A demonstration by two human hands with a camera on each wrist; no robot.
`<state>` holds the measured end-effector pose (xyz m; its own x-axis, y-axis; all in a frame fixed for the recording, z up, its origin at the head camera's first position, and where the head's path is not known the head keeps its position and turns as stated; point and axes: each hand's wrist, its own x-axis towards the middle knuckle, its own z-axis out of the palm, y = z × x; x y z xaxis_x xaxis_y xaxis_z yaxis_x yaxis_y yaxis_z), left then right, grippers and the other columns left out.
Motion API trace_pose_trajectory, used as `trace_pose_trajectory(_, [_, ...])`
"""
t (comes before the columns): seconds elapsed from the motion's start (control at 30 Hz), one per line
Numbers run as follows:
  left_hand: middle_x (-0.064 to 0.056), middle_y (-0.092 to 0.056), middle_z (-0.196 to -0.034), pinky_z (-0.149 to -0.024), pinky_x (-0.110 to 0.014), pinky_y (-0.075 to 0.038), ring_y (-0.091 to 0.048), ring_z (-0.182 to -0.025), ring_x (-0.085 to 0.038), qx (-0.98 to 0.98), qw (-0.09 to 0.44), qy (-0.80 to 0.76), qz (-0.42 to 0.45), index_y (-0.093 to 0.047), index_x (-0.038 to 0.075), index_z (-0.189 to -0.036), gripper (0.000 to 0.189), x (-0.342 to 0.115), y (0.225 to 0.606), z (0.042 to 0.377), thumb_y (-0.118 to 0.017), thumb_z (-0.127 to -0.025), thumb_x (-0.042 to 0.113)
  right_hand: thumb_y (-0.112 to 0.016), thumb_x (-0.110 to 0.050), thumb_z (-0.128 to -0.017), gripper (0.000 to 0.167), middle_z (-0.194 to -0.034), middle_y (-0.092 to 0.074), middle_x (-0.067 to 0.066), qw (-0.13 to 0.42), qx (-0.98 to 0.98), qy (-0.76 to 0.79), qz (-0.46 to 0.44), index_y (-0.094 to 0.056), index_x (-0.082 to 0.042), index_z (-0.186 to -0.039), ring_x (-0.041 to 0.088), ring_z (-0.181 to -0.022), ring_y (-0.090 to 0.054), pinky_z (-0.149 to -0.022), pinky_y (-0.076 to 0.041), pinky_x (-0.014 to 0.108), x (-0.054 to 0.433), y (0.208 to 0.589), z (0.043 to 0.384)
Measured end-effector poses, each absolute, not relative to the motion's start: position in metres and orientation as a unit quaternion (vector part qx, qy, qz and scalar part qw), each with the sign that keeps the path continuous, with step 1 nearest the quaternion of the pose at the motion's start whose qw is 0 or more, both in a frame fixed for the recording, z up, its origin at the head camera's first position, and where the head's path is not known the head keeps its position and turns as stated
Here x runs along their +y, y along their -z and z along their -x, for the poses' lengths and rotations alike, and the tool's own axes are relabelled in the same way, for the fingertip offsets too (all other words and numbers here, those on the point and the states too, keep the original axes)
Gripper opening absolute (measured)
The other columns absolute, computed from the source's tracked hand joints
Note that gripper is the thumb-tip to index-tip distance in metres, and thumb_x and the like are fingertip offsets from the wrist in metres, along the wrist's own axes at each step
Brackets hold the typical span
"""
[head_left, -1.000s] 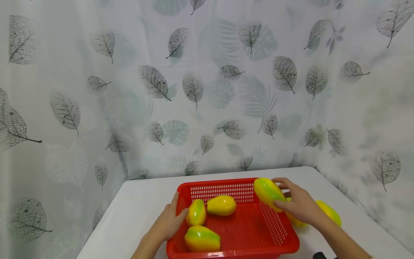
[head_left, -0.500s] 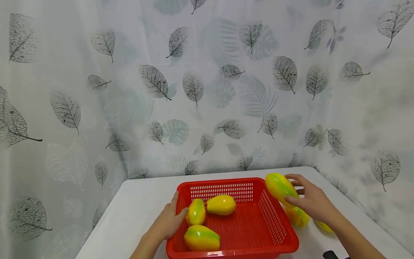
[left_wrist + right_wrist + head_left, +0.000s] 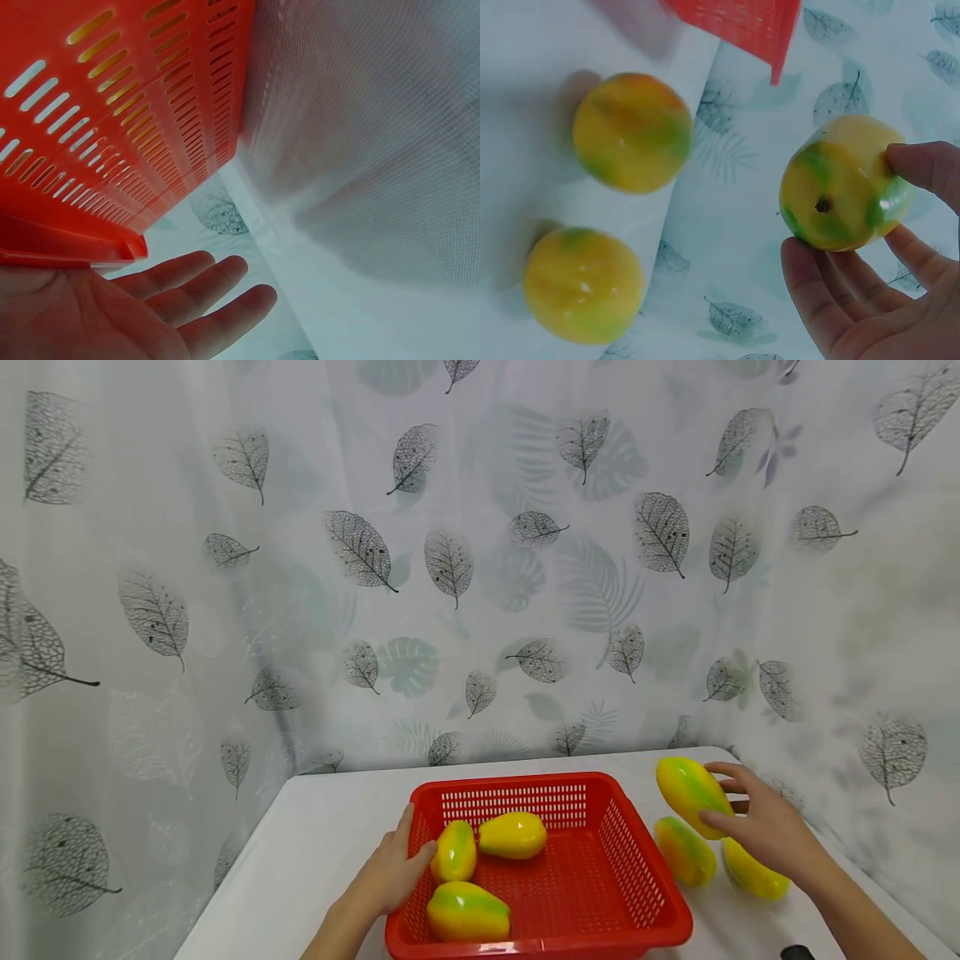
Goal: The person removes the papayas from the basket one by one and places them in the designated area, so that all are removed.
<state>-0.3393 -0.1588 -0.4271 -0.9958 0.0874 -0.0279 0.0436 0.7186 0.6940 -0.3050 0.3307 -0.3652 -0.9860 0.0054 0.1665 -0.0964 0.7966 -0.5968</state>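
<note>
My right hand (image 3: 768, 822) holds a yellow-green papaya (image 3: 692, 793) above the table, right of the red basket (image 3: 652, 935). Thumb and fingertips grip its sides in the right wrist view, where the papaya's dark end spot (image 3: 823, 205) shows. My left hand (image 3: 386, 872) rests against the basket's left rim, the thumb reaching over it. In the left wrist view, its fingers (image 3: 217, 281) stretch out straight below the rim. Inside the basket lie three papayas: one upright at the left (image 3: 454, 852), a yellow one (image 3: 513, 835) behind, and a larger one (image 3: 468, 912) in front.
Two more papayas lie on the white table (image 3: 300, 843) right of the basket, one nearer (image 3: 684, 852) and one farther right (image 3: 753, 870). A small black object (image 3: 797, 952) shows at the bottom edge. A leaf-patterned curtain (image 3: 480, 568) hangs behind the table.
My right hand has carried the papaya rightward, from over the basket's right rim to above the papayas on the table. My left hand and the basket stay put.
</note>
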Motion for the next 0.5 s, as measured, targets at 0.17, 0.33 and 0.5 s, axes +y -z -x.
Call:
trace_pose_trajectory(0.17, [-0.033, -0.052, -0.137, -0.064, -0.048, -0.065, -0.069, -0.103, -0.038, 0.926, 0.031, -0.375, -0.037, -0.019, 0.005, -0.164, 0.088, -0.159, 0.427, 0.34, -0.064, -0.099, 0.041, -0.07, -0.044, -0.097, 0.084, -0.144, -0.044, 0.043, 0.073, -0.946, -0.315, -0.005, -0.029, 0.001, -0.156, 0.055, -0.116, -0.062, -0.082, -0.062, 0.057, 0.347, 0.37, 0.306])
trace_pose_trajectory(0.33, [-0.033, -0.052, -0.138, -0.065, -0.048, -0.066, -0.068, -0.105, -0.038, 0.926, 0.031, -0.375, -0.037, -0.019, 0.005, -0.165, 0.088, -0.16, 0.427, 0.34, -0.064, -0.099, 0.041, -0.068, -0.046, -0.098, 0.087, -0.143, -0.041, 0.045, 0.073, -0.95, -0.302, 0.014, -0.027, 0.004, -0.156, 0.057, -0.117, -0.06, -0.083, -0.062, 0.057, 0.362, 0.373, 0.305])
trace_pose_trajectory(0.5, [-0.033, -0.052, -0.139, -0.067, -0.049, -0.066, -0.068, -0.106, -0.038, 0.925, 0.032, -0.377, -0.036, -0.019, 0.005, -0.165, 0.087, -0.159, 0.427, 0.341, -0.064, -0.099, 0.041, -0.066, -0.048, -0.098, 0.089, -0.141, -0.039, 0.047, 0.059, -0.955, -0.288, 0.045, -0.025, 0.006, -0.154, 0.059, -0.117, -0.056, -0.083, -0.061, 0.057, 0.374, 0.376, 0.305])
